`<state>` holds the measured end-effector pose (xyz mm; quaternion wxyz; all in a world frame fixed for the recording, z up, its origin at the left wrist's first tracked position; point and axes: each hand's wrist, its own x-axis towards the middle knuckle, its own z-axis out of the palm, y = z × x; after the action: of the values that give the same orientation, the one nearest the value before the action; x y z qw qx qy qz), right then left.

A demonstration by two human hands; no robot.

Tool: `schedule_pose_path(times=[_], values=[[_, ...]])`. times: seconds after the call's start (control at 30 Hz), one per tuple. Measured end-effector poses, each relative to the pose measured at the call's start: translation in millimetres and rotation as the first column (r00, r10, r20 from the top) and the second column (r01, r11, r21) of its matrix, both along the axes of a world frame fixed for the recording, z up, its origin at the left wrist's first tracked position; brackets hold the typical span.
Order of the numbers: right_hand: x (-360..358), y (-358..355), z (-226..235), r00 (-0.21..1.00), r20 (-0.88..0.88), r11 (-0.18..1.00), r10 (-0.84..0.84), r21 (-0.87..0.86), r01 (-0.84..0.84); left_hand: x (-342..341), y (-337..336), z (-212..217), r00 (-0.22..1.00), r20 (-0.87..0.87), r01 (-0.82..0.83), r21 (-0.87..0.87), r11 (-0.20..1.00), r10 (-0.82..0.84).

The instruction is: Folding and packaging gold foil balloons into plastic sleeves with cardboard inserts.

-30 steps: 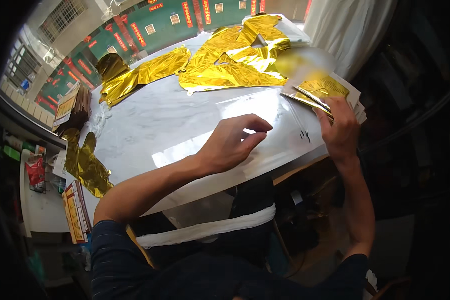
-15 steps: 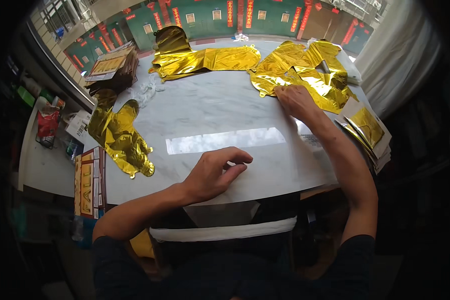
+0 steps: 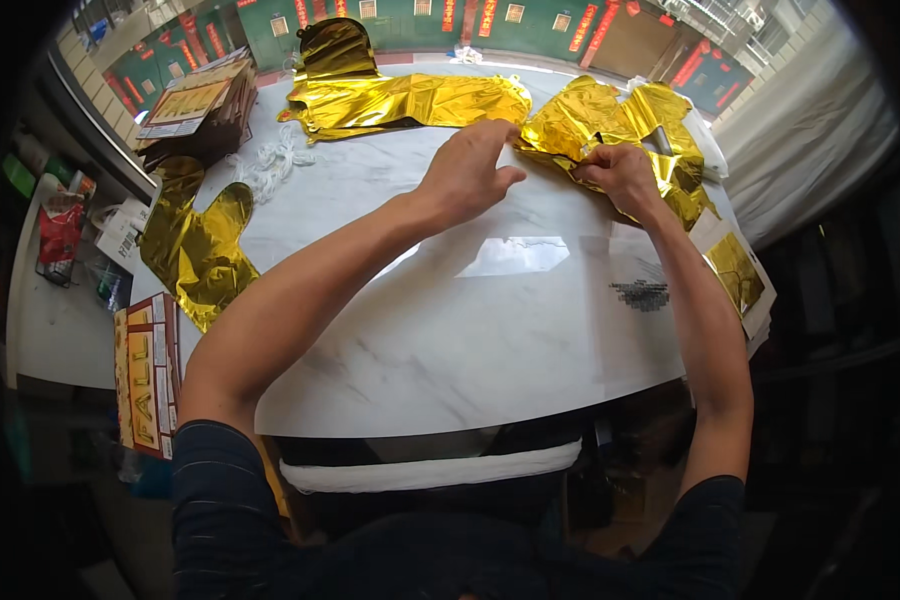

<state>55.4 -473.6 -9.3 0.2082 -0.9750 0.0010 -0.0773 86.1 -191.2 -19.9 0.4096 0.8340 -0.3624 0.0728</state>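
Observation:
A flat gold foil balloon (image 3: 595, 105) with a cut-out hole lies at the far right of the white marbled table. My right hand (image 3: 625, 178) is closed in a pinch on its near edge. My left hand (image 3: 470, 172) reaches up beside the same balloon's left end, thumb and fingers apart, holding nothing that I can see; its fingertips are partly hidden against the foil. Behind the left hand a second gold foil balloon (image 3: 420, 98) stretches along the far edge. A third gold foil balloon (image 3: 200, 240) lies at the left, partly behind my left forearm.
A stack of printed packets (image 3: 195, 100) stands at the far left, beside tangled white string (image 3: 273, 165). More packets (image 3: 148, 370) lie at the near left edge. Packets with a gold window (image 3: 735, 275) sit at the right edge, near a white curtain (image 3: 800, 150). A side shelf (image 3: 55, 330) stands left.
My left hand has moved from the near middle of the table up to the right-hand balloon. My right hand has shifted slightly right along the balloon's edge. The view has shifted a little.

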Motion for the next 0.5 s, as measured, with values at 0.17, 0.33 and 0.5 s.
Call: schedule_pose_path(times=[0.17, 0.33, 0.5], values=[[4.0, -8.0, -2.3, 0.998, -0.023, 0.997, -0.062, -0.037, 0.062, 33.2, -46.2, -1.6, 0.982, 0.187, 0.003, 0.094, 0.996, -0.021], [13.1, -25.6, -8.4, 0.999, 0.001, 0.996, -0.042, 0.076, 0.042, 37.6, -70.1, -9.8, 0.989, 0.042, 0.114, 0.373, 0.921, -0.139], [16.8, -56.9, 4.7, 0.986, -0.155, 0.817, -0.057, 0.56, 0.135, 35.4, -65.9, -17.5, 0.953, 0.19, 0.178, 0.277, 0.944, -0.235]])
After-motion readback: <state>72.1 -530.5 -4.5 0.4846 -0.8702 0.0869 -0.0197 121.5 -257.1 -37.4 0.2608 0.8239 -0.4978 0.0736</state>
